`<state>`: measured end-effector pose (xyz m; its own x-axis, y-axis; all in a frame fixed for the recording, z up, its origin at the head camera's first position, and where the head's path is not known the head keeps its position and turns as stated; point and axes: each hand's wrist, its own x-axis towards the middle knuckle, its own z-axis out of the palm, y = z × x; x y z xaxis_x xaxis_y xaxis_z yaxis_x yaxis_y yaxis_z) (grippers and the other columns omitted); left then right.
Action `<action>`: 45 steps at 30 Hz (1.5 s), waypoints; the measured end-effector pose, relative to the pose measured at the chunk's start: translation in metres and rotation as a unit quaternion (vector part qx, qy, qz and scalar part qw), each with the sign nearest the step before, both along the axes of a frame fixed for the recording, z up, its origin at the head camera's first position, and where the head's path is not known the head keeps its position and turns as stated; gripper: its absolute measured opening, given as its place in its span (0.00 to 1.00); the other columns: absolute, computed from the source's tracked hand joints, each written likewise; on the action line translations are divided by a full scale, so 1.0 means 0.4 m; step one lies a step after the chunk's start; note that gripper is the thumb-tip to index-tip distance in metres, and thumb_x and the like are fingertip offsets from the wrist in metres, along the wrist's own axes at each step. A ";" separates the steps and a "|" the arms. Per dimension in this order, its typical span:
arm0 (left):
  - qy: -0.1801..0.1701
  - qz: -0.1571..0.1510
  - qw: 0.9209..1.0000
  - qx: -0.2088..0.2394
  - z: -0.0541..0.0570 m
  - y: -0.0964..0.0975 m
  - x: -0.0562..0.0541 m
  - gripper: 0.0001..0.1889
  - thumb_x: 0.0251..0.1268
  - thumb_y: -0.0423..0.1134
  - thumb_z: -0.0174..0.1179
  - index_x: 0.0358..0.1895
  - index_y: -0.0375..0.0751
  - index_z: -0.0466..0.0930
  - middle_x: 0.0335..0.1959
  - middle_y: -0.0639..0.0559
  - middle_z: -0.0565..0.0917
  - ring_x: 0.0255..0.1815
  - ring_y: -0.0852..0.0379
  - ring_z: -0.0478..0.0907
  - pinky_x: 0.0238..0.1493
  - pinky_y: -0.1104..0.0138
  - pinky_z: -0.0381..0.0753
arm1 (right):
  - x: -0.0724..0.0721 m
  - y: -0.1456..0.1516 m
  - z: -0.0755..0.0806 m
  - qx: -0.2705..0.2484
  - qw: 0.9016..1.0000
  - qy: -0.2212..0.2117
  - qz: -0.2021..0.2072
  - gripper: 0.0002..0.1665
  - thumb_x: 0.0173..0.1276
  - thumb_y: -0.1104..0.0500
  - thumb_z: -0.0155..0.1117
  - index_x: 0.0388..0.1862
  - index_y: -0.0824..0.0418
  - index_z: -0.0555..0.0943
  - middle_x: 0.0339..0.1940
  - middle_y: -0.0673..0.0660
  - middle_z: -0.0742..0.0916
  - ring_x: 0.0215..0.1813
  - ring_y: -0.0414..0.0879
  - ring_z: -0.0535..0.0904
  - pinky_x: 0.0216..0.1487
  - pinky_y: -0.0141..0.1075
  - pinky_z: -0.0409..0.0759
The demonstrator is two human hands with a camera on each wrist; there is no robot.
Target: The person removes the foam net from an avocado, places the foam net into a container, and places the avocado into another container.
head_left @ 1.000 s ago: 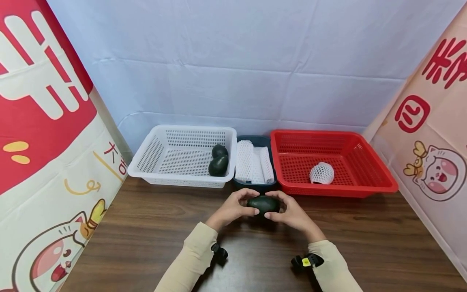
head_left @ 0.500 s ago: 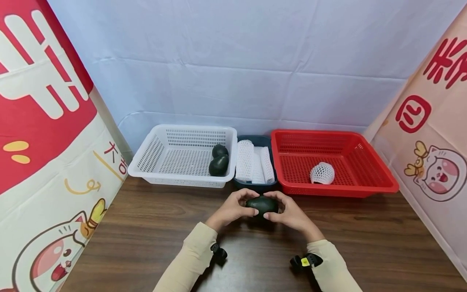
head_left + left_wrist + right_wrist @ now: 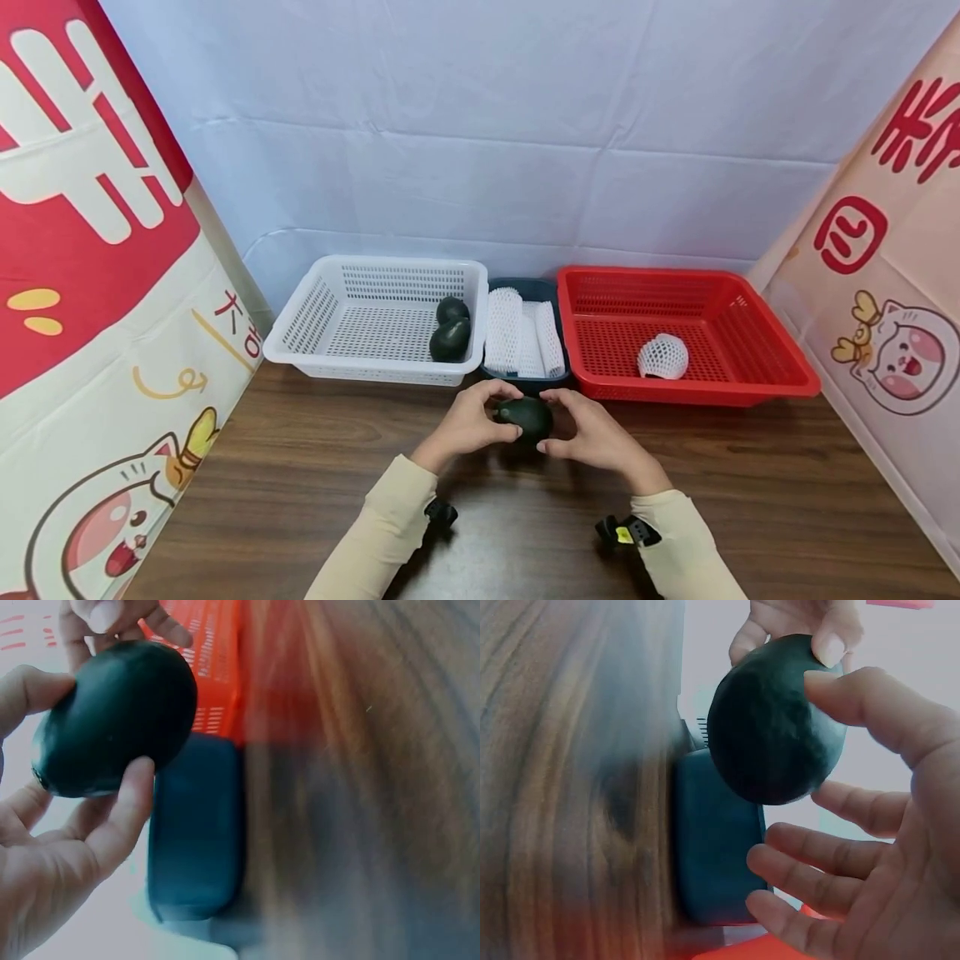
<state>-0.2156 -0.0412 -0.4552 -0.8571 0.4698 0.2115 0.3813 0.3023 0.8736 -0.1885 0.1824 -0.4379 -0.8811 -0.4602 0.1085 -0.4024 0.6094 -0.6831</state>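
Observation:
A dark green avocado (image 3: 527, 419) is held over the near side of the table, just in front of the small dark blue bin (image 3: 531, 386). My left hand (image 3: 467, 423) grips its left end between thumb and fingers; the left wrist view shows those fingertips pressed on the skin of the avocado (image 3: 120, 712). On the other side, my right hand (image 3: 600, 435) stands spread around the fruit's right end. In the right wrist view its thumb overlaps the avocado (image 3: 776, 720), while its lower fingers are extended away from it.
Back left, a white basket (image 3: 375, 372) holds two more avocados (image 3: 449, 340). White foam net sleeves (image 3: 503, 329) lie in the blue bin. In the red basket (image 3: 720, 390) at right sits one net-covered item (image 3: 663, 357). A pale cloth backs the wooden table (image 3: 315, 467).
My left hand has drawn the avocado slightly left and turned it, its right end lowering. The right hand's fingers have loosened from it and now stand wider.

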 end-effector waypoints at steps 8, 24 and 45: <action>0.052 0.016 0.997 -0.055 0.044 -0.032 0.000 0.21 0.42 0.35 0.69 0.46 0.45 0.80 0.39 0.55 0.76 0.35 0.59 0.73 0.37 0.66 0.74 | -0.008 -0.018 0.017 0.092 0.995 0.012 -0.022 0.38 0.50 0.53 0.74 0.58 0.66 0.72 0.52 0.60 0.77 0.54 0.53 0.73 0.53 0.50 0.71; 0.069 0.032 0.995 -0.071 0.106 -0.105 -0.011 0.22 0.41 0.34 0.69 0.46 0.46 0.80 0.40 0.53 0.75 0.38 0.56 0.74 0.39 0.64 0.75 | -0.040 -0.061 0.039 0.150 0.989 0.008 0.002 0.36 0.49 0.52 0.74 0.56 0.66 0.74 0.51 0.61 0.78 0.53 0.53 0.72 0.52 0.48 0.71; 0.081 0.144 0.986 0.003 0.148 -0.212 -0.067 0.23 0.43 0.33 0.71 0.48 0.44 0.79 0.47 0.50 0.78 0.42 0.49 0.75 0.39 0.58 0.76 | -0.078 -0.126 0.057 0.173 0.985 0.002 0.020 0.36 0.51 0.52 0.73 0.58 0.64 0.74 0.52 0.60 0.78 0.53 0.50 0.73 0.53 0.45 0.71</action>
